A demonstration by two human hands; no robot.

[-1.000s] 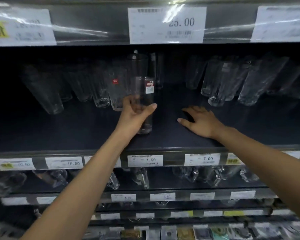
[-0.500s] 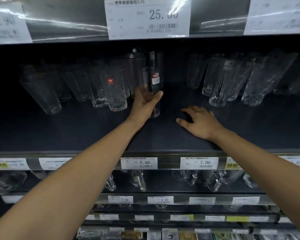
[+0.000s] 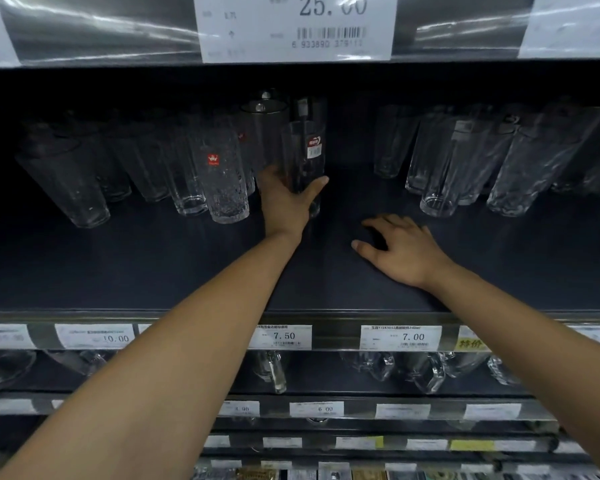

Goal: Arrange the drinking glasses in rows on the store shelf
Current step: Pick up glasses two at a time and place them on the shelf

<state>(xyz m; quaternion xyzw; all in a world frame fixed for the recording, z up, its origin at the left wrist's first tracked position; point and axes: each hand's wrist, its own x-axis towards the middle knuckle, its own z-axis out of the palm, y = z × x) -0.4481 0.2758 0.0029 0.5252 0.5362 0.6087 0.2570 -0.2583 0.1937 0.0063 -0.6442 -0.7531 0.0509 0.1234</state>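
price tags read 25.00 (image 3: 295,27) top centre, 10.00, 7.50 (image 3: 284,337), 7.00 on shelf (image 3: 153,265) edge. left hand (image 3: 284,202) grips tall clear glass (image 3: 302,157) with red-white sticker, upright, mid frame beside crown-logo glass (image 3: 222,178). right hand (image 3: 400,249) flat, fingers spread on shelf.

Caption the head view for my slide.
Left hand grips a tall clear red-labelled drinking glass; right hand rests flat on the dark store shelf.

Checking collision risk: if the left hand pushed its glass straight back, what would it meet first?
Probably the dark lidded container right behind the tall glass that the left hand grips, though depth is unclear there.
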